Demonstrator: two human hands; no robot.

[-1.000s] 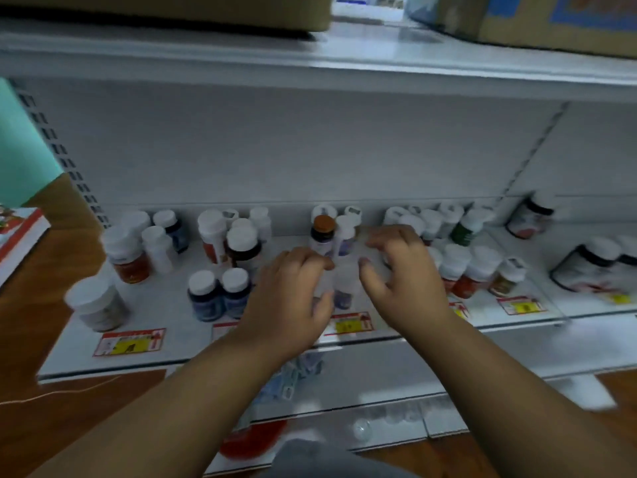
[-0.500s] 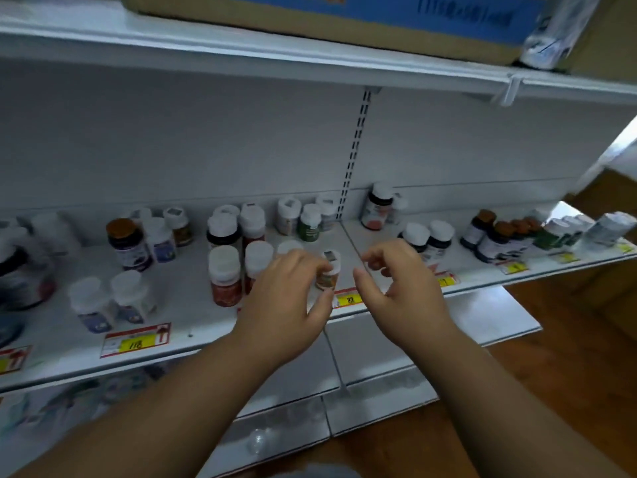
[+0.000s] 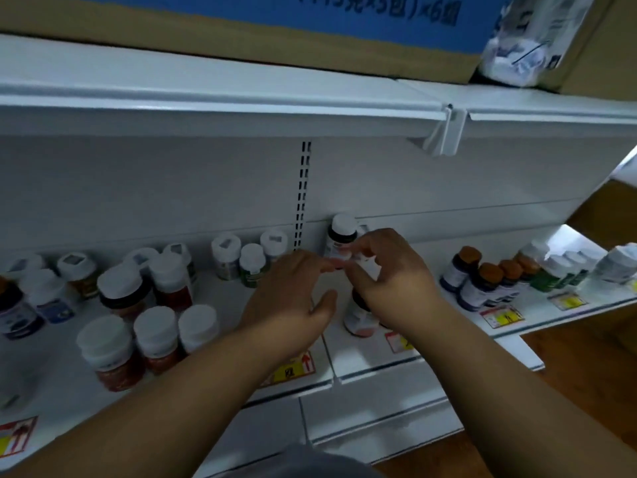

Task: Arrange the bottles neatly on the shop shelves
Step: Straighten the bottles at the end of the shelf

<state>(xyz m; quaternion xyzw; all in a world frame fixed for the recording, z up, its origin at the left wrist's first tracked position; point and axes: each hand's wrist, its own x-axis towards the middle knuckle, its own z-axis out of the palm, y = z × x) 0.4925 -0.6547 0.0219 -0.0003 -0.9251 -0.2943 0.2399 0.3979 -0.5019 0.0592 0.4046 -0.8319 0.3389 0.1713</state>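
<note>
Progress looks partial. Left bay of the white metal shelf: white-capped plastic bottles with red contents stand in rough rows, still loose. Right bay: amber-capped dark bottles lined up along the front edge. Both hands work at the joint between bays. Left hand has fingers extended, nothing visibly held. Right hand is curled over a small white-labelled bottle; actual grip I cannot tell. Tall dark bottle with white cap stands alone at the back, probably unsorted.
</note>
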